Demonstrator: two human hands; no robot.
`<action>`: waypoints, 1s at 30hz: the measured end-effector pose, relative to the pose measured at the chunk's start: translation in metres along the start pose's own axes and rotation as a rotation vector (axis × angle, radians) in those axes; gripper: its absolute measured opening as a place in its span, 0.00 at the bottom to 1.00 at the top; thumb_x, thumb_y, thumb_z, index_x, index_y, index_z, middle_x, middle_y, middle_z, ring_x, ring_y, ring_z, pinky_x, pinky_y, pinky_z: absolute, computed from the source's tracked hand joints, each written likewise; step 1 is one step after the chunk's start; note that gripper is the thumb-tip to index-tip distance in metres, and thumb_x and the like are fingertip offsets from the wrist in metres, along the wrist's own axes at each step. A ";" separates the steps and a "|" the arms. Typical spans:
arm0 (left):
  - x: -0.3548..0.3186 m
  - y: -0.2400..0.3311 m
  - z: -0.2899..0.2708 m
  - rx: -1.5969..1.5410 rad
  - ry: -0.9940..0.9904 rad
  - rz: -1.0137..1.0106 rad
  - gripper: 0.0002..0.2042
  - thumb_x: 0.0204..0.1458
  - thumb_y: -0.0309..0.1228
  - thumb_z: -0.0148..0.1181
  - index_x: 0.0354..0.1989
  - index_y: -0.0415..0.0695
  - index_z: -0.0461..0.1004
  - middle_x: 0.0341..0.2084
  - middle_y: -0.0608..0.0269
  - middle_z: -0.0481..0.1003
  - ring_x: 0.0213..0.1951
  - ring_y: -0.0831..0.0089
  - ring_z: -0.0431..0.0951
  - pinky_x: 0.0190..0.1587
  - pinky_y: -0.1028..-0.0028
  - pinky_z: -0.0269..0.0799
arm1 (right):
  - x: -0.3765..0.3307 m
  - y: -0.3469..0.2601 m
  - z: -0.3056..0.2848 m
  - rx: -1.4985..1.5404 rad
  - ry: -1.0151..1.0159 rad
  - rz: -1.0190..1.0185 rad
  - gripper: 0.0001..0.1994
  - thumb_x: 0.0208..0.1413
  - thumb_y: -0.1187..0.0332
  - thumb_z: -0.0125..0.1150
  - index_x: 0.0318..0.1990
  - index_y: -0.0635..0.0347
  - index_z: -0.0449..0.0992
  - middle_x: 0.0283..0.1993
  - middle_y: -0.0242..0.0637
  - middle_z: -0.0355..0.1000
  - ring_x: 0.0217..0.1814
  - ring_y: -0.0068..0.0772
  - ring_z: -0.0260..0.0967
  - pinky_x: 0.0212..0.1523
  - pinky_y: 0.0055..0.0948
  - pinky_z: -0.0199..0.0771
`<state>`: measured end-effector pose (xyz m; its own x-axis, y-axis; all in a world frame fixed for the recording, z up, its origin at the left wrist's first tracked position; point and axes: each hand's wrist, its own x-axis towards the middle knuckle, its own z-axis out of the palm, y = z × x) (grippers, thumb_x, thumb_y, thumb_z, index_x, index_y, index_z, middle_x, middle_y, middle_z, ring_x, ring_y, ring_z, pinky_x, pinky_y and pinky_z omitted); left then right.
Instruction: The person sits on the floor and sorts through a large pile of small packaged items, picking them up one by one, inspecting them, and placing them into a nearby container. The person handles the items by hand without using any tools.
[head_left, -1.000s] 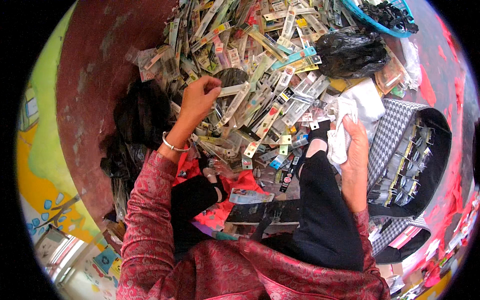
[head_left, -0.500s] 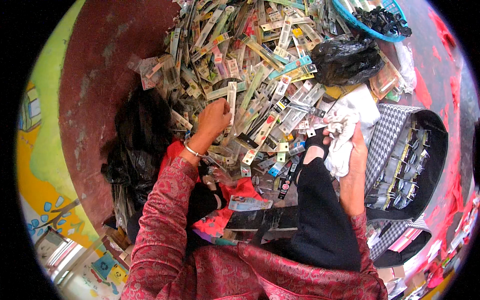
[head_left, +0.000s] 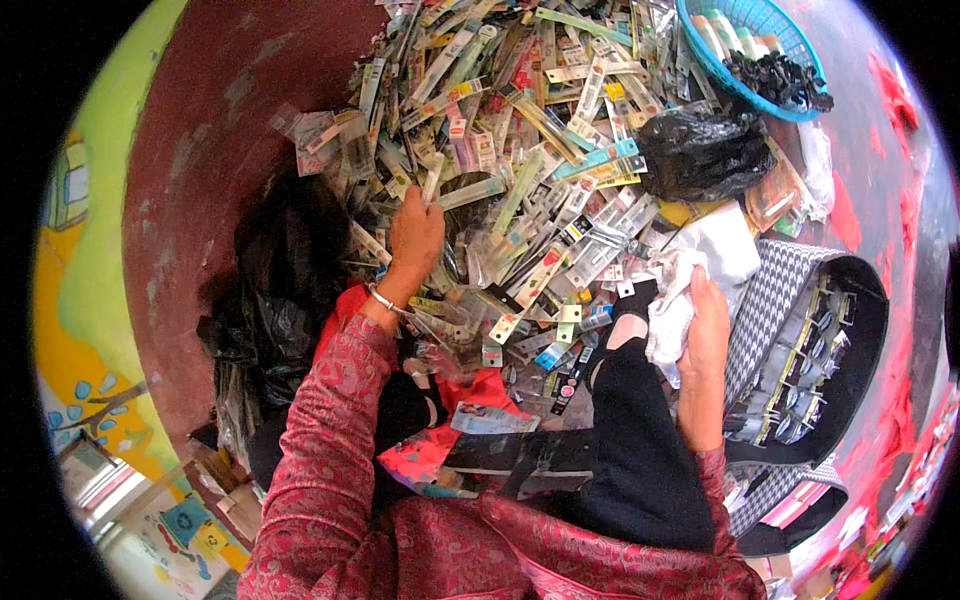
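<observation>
My left hand, with a bangle at its wrist, is closed on a slim packet with a pale card top. It is over the left side of a big heap of narrow, clear plastic packets. On the right, my right hand is closed around a crumpled white cloth, above my right foot. Its fingertips are partly hidden by the cloth. Just beyond the cloth lies a white plastic bag.
Black plastic bags slump at the left, and another black bag sits right of the heap. A blue basket stands at the far right. By my right forearm is an open houndstooth case holding rows of metallic items.
My left hand has shifted slightly left with the packet, which now tilts. My right hand has turned on the cloth, fingers now pointing upward. The whole view has shifted a little.
</observation>
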<state>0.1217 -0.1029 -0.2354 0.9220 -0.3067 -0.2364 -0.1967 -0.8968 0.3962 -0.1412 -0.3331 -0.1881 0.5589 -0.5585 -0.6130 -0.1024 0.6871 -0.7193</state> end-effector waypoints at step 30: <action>-0.186 0.081 -0.184 -1.419 -0.754 -0.108 0.09 0.49 0.28 0.50 0.38 0.39 0.69 0.21 0.67 0.70 0.22 0.81 0.68 0.25 0.84 0.65 | -0.229 -0.134 0.160 -0.536 -0.269 -0.839 0.09 0.49 0.66 0.53 0.34 0.63 0.69 0.33 0.40 0.66 0.35 0.26 0.63 0.33 0.27 0.64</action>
<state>-0.0042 -0.0601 0.0042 0.4596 -0.7287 -0.5077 0.7029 -0.0510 0.7095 -0.1232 -0.2229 0.1006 0.7783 -0.5953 0.1996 0.0889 -0.2102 -0.9736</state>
